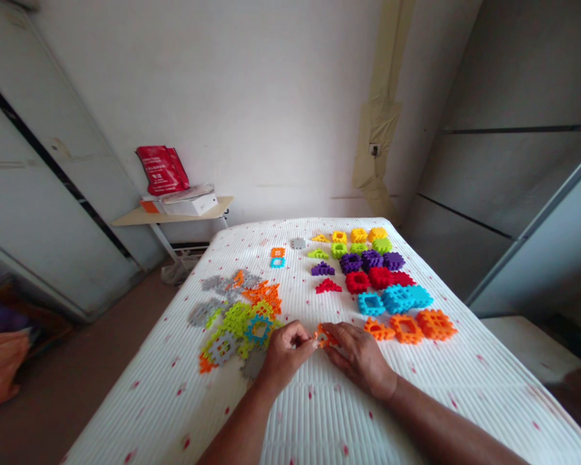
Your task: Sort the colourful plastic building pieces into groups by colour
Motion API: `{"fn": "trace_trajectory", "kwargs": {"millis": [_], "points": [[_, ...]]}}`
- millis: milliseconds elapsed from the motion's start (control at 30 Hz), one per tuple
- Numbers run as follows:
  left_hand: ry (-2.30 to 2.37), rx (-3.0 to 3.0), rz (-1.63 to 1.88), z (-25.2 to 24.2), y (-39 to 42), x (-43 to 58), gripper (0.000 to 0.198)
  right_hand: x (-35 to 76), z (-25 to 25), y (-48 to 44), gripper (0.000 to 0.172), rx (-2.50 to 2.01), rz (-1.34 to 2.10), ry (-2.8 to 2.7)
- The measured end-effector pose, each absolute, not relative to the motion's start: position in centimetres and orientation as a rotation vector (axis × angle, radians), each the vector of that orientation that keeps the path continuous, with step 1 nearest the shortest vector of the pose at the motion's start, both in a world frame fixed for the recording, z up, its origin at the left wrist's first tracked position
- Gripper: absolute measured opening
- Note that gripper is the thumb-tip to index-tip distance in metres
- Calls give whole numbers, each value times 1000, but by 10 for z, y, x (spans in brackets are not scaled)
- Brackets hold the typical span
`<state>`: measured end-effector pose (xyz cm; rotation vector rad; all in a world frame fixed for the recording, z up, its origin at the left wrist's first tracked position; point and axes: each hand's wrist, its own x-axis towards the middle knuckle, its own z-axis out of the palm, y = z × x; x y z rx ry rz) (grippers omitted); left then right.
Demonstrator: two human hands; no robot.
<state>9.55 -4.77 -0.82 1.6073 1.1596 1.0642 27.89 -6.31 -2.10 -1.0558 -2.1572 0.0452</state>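
My left hand (285, 354) and my right hand (361, 357) meet at the middle of a white bed (319, 413). Both pinch a small orange plastic interlocking piece (322, 336) between their fingertips, just above the cover. To the left of my left hand lies a joined flat mass of green, orange, grey and blue pieces (237, 320). To the right of my right hand runs a row of orange pieces (409, 326), with blue (394, 299), red (375, 279), purple (368, 261), green and yellow rows (358, 235) behind it.
A low wooden shelf (174, 213) with a red bag (162, 169) and a white box stands against the back wall at left. Grey cabinet doors flank both sides. An orange bag (0, 368) lies on the floor at far left.
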Motion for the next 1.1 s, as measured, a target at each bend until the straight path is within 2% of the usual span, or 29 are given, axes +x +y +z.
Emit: {"fn": "trace_trajectory", "kwargs": {"millis": [567,833,1100], "points": [[1176,1655,1038,-7,-47,95,19,280,-21,-61,25,-1062,46,-2113],[1162,1750,988,-2,-50,95,19,291,-5,-66,17,-1060,-23,-2122],[1119,1795,1052,-10,-43,89,20,348,-4,-78,16,-1323,-189,-2030]]}}
